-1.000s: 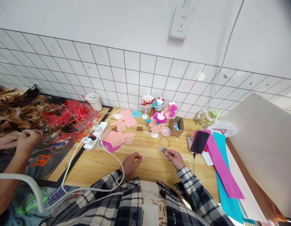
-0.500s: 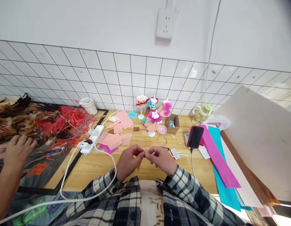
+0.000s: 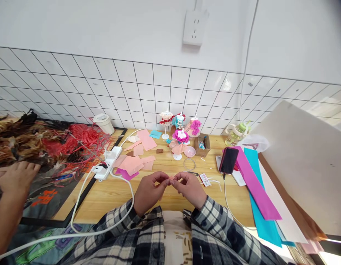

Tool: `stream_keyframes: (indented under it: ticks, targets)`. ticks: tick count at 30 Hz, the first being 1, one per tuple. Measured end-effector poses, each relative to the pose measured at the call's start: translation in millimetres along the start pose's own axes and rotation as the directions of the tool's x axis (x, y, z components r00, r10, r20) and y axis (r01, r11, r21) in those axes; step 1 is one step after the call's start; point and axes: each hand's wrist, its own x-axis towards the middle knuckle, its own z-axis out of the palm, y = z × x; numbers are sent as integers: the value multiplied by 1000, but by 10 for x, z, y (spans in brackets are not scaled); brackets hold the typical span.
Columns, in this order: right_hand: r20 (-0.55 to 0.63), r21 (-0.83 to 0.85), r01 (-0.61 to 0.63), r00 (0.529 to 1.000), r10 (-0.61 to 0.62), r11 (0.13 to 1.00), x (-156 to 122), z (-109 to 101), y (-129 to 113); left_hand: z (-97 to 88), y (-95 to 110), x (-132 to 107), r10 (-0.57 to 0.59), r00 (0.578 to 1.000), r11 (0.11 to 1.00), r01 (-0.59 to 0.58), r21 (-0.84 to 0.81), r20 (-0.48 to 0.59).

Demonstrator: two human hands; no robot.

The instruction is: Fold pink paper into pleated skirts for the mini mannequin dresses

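Close in front of my chest, my left hand (image 3: pixel 150 191) and my right hand (image 3: pixel 190 188) meet with thumbs and forefingers pinched. Between the fingertips is a small piece of peach crepe paper (image 3: pixel 172 177); the fingers cover most of it. Beyond my hands stand several miniature dress forms, the nearest with a magenta and peach paper dress (image 3: pixel 180 141). Cut peach paper pieces (image 3: pixel 133 165) lie to the left, over a magenta scrap (image 3: pixel 125 174). A wire ring (image 3: pixel 189 164) and small dark-handled snips or tweezers (image 3: pixel 193 173) are just past my right hand.
At left, a power strip (image 3: pixel 108 164) trails a white cable near my left forearm. A co-worker's hand (image 3: pixel 17 176) rests by feathers (image 3: pixel 16 140) on a black-framed board. On the right are a phone (image 3: pixel 228 161), long coloured paper sheets (image 3: pixel 259 184), a small cardboard box (image 3: pixel 202 146) and a bottle (image 3: pixel 236 133).
My hands stay almost in place, with the peach paper shifting slightly between the fingertips. The co-worker's hand at left has moved a little down and left.
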Motion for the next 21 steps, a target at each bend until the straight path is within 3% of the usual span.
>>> stream_keyframes:
  ticks: [5, 12, 21]
  targets:
    - [-10, 62, -16, 1000, 17, 998, 14, -4, 16, 11, -16, -6, 20, 1000, 999, -20, 30, 10]
    - [43, 161, -64, 997, 58, 985, 39, -2, 54, 13, -158, 46, 177, 984, 973, -179, 144, 30]
    - [51, 210, -115, 993, 106, 971, 35, 99, 124, 52, -190, 56, 105, 994, 994, -106, 33, 26]
